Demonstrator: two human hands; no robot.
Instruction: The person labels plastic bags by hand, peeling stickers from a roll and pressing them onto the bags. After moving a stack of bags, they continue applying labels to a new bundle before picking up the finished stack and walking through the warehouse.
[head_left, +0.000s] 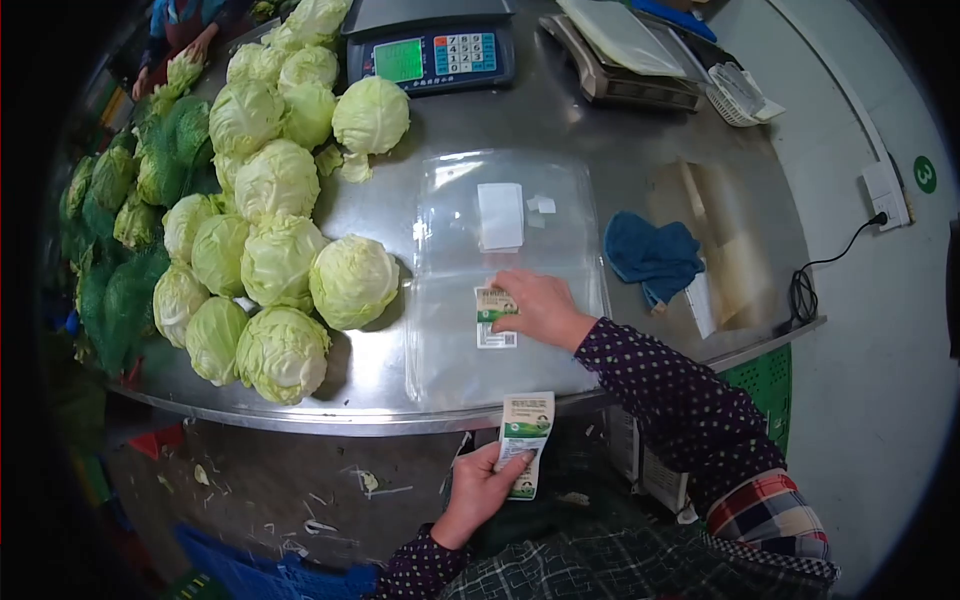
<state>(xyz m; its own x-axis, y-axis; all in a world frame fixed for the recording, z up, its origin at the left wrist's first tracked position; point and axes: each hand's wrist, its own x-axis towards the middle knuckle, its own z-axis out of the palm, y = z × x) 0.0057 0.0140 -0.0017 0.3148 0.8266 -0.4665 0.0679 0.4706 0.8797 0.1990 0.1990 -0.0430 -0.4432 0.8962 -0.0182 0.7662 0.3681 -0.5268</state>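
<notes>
A strip of printed labels, green and beige, hangs from my left hand, which is closed around its lower part in front of the table edge. My right hand lies over a stack of clear plastic bags, its thumb and fingers on a single label of the same print. That label rests flat against the top bag, partly covered by the fingers. Farther up on the bags are a white paper stack and small white scraps.
Many cabbages are heaped on the left of the metal table, beside green net bags. A digital scale stands at the back. To the right lie a blue cloth and a second scale. Another person's hand shows at upper left.
</notes>
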